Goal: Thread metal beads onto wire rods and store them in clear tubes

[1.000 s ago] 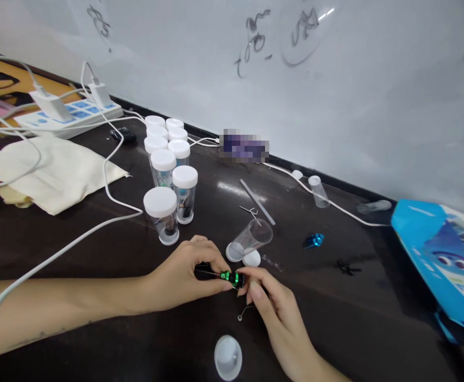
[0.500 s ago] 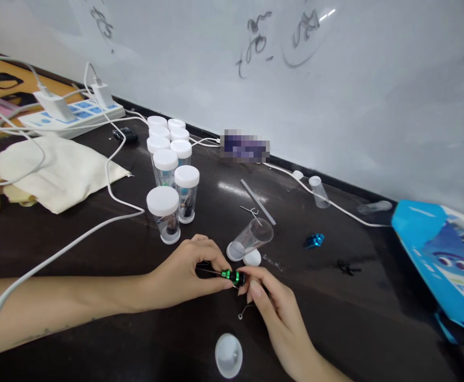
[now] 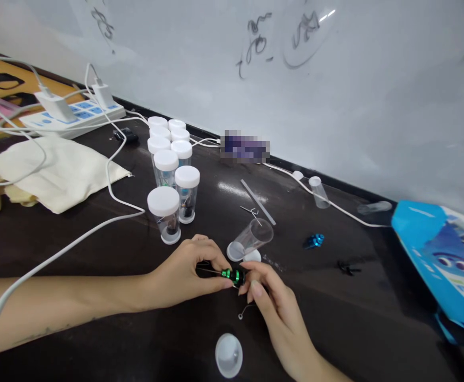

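Observation:
A small shiny green-and-black cylinder [image 3: 234, 276] lies between my two hands, with thin metal wires running from its left end into my left palm. My left hand [image 3: 194, 268] pinches the green end between thumb and fingers. At the black end, the fingertips of my right hand [image 3: 274, 302] are closed on the piece. A thin wire with a small ring end [image 3: 240, 316] shows just under the right fingers; its other end is hidden. Beyond the hands, a clear plastic cup [image 3: 256, 236] lies tilted beside a white lid [image 3: 252, 256].
Several clear jars with white lids [image 3: 163, 201] stand at the left. A small translucent cup [image 3: 229, 355] is in front. Bent wire pieces [image 3: 251, 211], a clear strip [image 3: 258, 201], a blue metallic part [image 3: 314, 241] and a black part [image 3: 348, 268] lie rightward. A white cable [image 3: 108, 225] crosses the left.
Almost nothing differs. My right index finger has shifted slightly up and left, covering a bit more of the white lid; both hands stay on the green-and-black piece.

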A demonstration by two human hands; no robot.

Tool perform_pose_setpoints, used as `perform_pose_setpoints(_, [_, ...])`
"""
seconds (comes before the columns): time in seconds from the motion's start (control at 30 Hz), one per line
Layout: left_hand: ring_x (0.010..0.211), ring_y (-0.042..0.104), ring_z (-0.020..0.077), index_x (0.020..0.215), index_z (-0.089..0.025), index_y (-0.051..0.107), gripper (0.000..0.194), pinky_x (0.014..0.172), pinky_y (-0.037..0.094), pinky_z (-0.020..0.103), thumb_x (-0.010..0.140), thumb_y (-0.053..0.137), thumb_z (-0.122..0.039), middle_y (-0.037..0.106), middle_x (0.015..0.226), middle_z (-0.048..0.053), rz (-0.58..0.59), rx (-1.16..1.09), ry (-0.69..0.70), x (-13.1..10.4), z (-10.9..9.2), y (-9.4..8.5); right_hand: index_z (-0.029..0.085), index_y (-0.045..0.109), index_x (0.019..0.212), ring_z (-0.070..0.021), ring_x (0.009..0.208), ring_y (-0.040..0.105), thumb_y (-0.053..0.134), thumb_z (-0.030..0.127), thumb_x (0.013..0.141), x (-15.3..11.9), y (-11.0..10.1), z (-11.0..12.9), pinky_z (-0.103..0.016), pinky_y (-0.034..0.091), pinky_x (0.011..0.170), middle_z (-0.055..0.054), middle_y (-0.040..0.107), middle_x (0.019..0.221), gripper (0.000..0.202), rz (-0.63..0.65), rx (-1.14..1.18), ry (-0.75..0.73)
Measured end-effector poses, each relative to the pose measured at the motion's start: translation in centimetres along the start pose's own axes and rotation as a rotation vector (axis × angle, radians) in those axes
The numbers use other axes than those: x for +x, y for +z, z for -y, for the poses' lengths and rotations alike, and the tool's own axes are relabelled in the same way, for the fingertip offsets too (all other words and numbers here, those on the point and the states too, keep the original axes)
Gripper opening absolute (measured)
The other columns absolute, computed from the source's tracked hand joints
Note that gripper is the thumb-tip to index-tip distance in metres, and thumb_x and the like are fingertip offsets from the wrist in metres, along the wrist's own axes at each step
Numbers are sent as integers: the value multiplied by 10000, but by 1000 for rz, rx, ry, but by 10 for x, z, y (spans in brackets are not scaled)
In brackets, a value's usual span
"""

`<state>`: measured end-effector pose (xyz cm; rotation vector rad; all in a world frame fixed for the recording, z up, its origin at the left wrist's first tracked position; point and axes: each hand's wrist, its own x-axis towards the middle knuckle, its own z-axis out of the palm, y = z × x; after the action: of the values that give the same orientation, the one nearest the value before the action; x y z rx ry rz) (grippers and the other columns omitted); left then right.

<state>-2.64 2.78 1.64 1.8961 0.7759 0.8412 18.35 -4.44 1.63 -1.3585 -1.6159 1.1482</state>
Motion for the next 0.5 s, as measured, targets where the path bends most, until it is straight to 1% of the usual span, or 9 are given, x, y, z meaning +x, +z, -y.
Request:
perform_pose_setpoints(0.17, [788, 632, 166, 780, -179, 704, 70, 788, 426, 304, 779, 754, -228, 729, 792, 9, 11, -3, 10, 0, -1, 0, 236, 579, 1183, -167, 788, 597, 422, 355, 1013, 0, 0, 2, -267, 448, 720, -12, 630, 858, 260, 27, -35, 4])
perform_pose_setpoints(0.3, [801, 634, 169, 775, -177, 701, 73, 790, 427, 304, 773, 757, -222, 734, 808, 12, 8, 0, 3, 0, 0, -1, 232, 556, 1212, -174, 792, 596, 416, 368, 1013, 0, 0, 2, -273, 455, 722, -10, 613, 829, 278, 8, -10, -1])
perform_pose_setpoints(0.5, [784, 629, 171, 770, -176, 709, 73, 780, 430, 306, 771, 759, -229, 725, 782, 15, 11, 8, 2, 0, -1, -1, 247, 572, 1188, -153, 786, 589, 426, 350, 1015, 0, 0, 1, -254, 441, 721, 0, 626, 855, 248, 18, -16, 12])
